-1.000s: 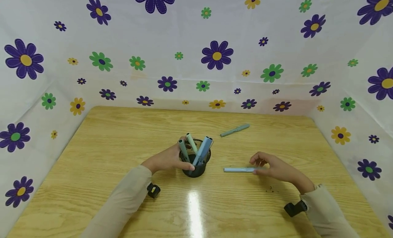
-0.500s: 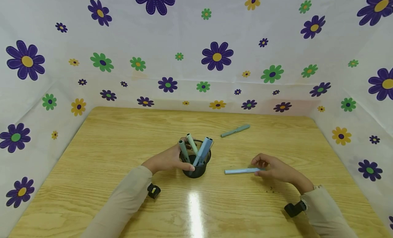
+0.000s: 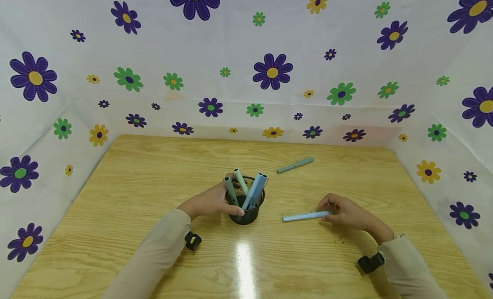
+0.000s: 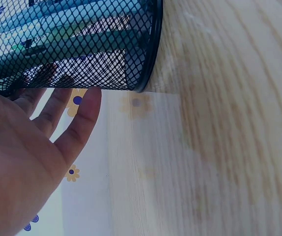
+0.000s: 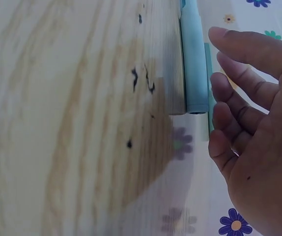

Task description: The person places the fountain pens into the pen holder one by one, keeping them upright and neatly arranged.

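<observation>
My left hand (image 3: 209, 200) grips a black mesh pen holder (image 3: 245, 218), thumb at the front and fingers round the far side. Inside it, several pens lean: a dark green pen (image 3: 231, 190), a pale green pen (image 3: 241, 181) and blue pens (image 3: 254, 190). In the left wrist view, fingertips lie against the mesh (image 4: 97, 69). My right hand (image 3: 346, 213) hovers low at the right end of a light blue pen (image 3: 302, 217) lying on the table. In the right wrist view the bent fingers and thumb show a gap beside this pen (image 5: 195, 73).
Farther back on the wooden table (image 3: 154, 170) lies a grey-green pen (image 3: 295, 165). Small dark specks (image 3: 339, 240) mark the tabletop below the right hand. White cloth (image 3: 231, 42) printed with flowers encloses the back and both sides.
The light blue pen has turned a little, its left end swinging toward me, and its right end shows more between thumb and fingers. The left hand and pen holder stay in place.
</observation>
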Available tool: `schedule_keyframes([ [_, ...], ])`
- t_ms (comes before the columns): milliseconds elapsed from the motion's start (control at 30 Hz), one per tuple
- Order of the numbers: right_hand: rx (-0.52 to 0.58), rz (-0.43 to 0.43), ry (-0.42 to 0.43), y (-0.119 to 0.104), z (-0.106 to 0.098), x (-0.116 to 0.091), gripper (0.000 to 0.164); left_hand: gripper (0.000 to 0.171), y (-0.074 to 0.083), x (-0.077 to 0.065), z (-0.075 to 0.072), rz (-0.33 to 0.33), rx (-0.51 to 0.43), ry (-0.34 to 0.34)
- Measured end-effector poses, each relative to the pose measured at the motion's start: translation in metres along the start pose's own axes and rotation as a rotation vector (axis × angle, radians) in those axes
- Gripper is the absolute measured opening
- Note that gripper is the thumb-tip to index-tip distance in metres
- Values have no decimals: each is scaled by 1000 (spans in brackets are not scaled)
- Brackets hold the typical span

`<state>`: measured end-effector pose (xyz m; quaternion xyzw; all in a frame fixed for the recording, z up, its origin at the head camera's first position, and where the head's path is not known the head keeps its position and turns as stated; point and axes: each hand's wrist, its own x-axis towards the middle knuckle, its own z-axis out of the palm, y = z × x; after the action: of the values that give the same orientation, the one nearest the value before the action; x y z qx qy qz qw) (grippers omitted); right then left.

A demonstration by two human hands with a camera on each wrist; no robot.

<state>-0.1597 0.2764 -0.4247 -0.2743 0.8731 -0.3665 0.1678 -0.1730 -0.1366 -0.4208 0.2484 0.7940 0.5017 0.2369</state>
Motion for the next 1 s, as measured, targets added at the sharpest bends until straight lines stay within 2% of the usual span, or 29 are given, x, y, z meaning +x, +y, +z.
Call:
schedule_keyframes([
  [400, -84, -28, 3, 11, -1, 0, 20, 99, 1, 0, 0, 15, -12, -3],
  [700, -105, -62, 20, 18, 1, 2, 13, 105, 3, -1, -1, -19, 23, -1],
  [1000, -106, -53, 21, 16, 0, 2, 13, 101, 2, -1, 0, 5, -9, -10],
])
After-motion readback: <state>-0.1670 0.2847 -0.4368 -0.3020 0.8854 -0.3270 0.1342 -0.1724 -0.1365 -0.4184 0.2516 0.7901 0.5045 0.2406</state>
